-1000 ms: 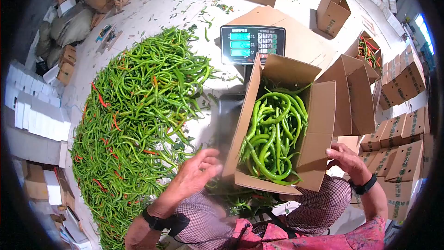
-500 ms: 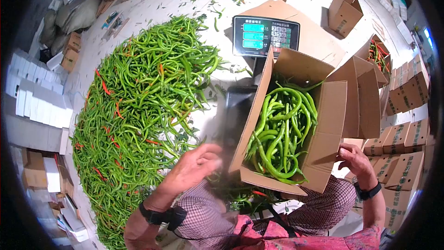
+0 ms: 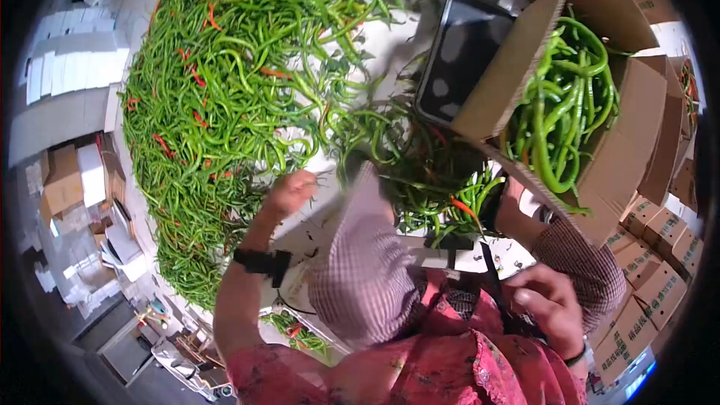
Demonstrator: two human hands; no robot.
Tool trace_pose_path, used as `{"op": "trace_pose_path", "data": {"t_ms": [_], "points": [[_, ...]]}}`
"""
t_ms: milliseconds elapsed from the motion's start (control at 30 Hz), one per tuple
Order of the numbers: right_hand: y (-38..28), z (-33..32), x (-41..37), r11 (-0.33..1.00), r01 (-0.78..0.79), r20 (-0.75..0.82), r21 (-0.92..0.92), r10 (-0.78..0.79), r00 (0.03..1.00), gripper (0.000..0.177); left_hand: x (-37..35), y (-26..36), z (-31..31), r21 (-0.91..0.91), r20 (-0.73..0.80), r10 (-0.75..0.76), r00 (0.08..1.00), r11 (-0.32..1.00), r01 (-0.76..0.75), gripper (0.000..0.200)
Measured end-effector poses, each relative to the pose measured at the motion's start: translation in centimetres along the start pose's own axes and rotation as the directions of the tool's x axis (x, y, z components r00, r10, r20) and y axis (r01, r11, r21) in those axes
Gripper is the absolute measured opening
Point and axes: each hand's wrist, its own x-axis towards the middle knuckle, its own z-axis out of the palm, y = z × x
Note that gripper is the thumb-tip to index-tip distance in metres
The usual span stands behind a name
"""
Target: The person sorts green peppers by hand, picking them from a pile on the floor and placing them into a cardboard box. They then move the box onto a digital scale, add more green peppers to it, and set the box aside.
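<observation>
My left hand point(image 3: 291, 193) hangs at the right edge of the large heap of green chili peppers point(image 3: 247, 90), its fingers curled together. Whatever may be in them is too blurred to make out. Over my lap, beside the pink patterned top, my right hand point(image 3: 551, 301) has loosely bent fingers, apart from each other, with nothing visible in them. An open cardboard box point(image 3: 499, 90) of long green peppers point(image 3: 562, 105) rests tilted at the upper right, touched by neither hand. Beside it shows the dark scale platform point(image 3: 469, 52).
More peppers point(image 3: 427, 199), one red, lie on the floor between my legs. Stacked printed cartons point(image 3: 637, 292) stand at the right. White boxes point(image 3: 71, 67) and an open carton point(image 3: 64, 180) line the left side.
The view has tilted down, so the box and heap sit higher in it. My right hand has left the box's side for my lap. My left hand has closed its fingers.
</observation>
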Motion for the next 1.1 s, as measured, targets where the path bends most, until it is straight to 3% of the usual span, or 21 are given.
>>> {"op": "trace_pose_path", "data": {"t_ms": [33,100,167,233,267,433,533,567,633,667,700,767,800,833,900,933,967,1000,1033,1067,1100], "points": [[1.7,0.5,2.0,1.0,-0.021,0.08,0.011,0.02,0.997,0.016,0.3,1.0,4.2,-0.286,0.013,-0.17,0.985,0.944,0.166,0.02],[4.2,2.9,5.7,0.998,-0.055,0.042,0.02,0.054,0.998,0.018,2.4,-1.8,7.4,0.041,-0.042,-0.07,0.997,0.997,0.071,0.022],[7.0,3.7,8.8,1.0,-0.016,0.018,0.007,0.016,1.0,0.017,4.5,-5.0,9.9,-0.04,-0.001,-0.02,1.0,0.999,0.02,0.024],[8.8,3.8,10.9,1.0,-0.015,0.022,-0.017,0.015,1.0,0.017,6.3,-5.8,11.1,0.131,-0.114,-0.08,0.99,0.987,0.095,0.029],[9.6,3.7,11.8,0.999,-0.013,0.021,-0.037,0.013,1.0,0.018,6.3,-4.6,12.3,0.327,-0.295,0.077,0.952,0.945,0.025,0.037],[12.7,3.6,16.1,0.998,-0.018,0.0,-0.068,0.018,1.0,0.021,12.1,-6.6,11.3,0.373,-0.583,0.098,0.807,0.914,0.158,0.047],[12.6,4.5,19.0,0.969,-0.009,0.007,-0.249,0.011,1.0,0.026,15.3,-6.6,11.1,0.452,-0.719,0.171,0.674,0.851,0.266,0.044],[12.9,4.5,20.5,0.967,-0.007,0.011,-0.253,0.01,1.0,0.026,15.8,-6.1,11.4,0.449,-0.723,0.169,0.67,0.852,0.27,0.044],[14.5,4.5,24.1,0.828,0.195,0.016,-0.526,-0.22,0.975,0.026,16.6,-5.4,12.9,0.331,-0.606,0.069,0.792,0.928,0.172,0.036],[14.2,4.9,25.6,0.74,0.217,0.011,-0.637,-0.273,0.962,0.027,16.7,-6.5,14.7,0.677,-0.42,0.294,0.859,0.731,0.081,0.033],[14.1,5.1,27.0,0.739,0.219,0.019,-0.637,-0.269,0.963,0.027,16.9,-7.6,16.2,0.909,-0.157,0.432,0.888,0.415,-0.041,0.029],[13.6,5.5,29.4,0.366,0.469,0.184,-0.804,-0.597,0.781,0.032,16.0,-4.2,15.6,0.837,-0.03,0.457,0.889,0.497,-0.228,0.023],[12.7,5.7,29.9,0.386,0.383,0.175,-0.839,-0.475,0.863,0.038,15.4,-3.6,15.3,0.74,-0.104,0.583,0.806,0.586,-0.329,0.022],[13.0,5.6,30.7,0.383,0.383,0.175,-0.841,-0.478,0.861,0.038,15.3,-2.0,13.9,0.74,-0.106,0.586,0.803,0.586,-0.33,0.022],[14.3,5.0,32.4,0.196,0.375,0.23,-0.906,-0.514,0.826,0.038,15.7,1.4,10.0,0.464,-0.087,0.181,0.98,0.877,-0.121,0.022],[13.8,5.6,32.0,0.15,0.404,0.26,-0.902,-0.558,0.788,0.036,17.2,2.3,8.1,0.482,-0.27,0.24,0.933,0.872,-0.085,0.02],[13.7,6.0,32.1,0.146,0.405,0.262,-0.903,-0.56,0.786,0.036,18.9,1.7,6.8,0.339,-0.569,0.369,0.735,0.919,-0.2,0.018],[13.7,6.1,32.0,0.18,0.361,0.247,-0.915,-0.458,0.854,0.033,20.2,3.5,4.1,0.272,-0.633,0.245,0.734,0.958,-0.086,0.023],[13.8,6.0,31.7,0.208,0.308,0.223,-0.928,-0.35,0.91,0.031,22.3,2.7,2.2,0.361,-0.718,0.364,0.594,0.924,-0.129,0.029],[14.5,5.8,31.7,0.168,0.355,0.254,-0.92,-0.434,0.865,0.03,24.3,2.5,0.4,0.371,-0.739,0.294,0.607,0.928,0.003,0.037],[14.5,5.8,31.6,0.159,0.35,0.251,-0.923,-0.441,0.862,0.03,25.7,3.1,-0.4,0.369,-0.741,0.299,0.601,0.93,-0.008,0.037]]}}
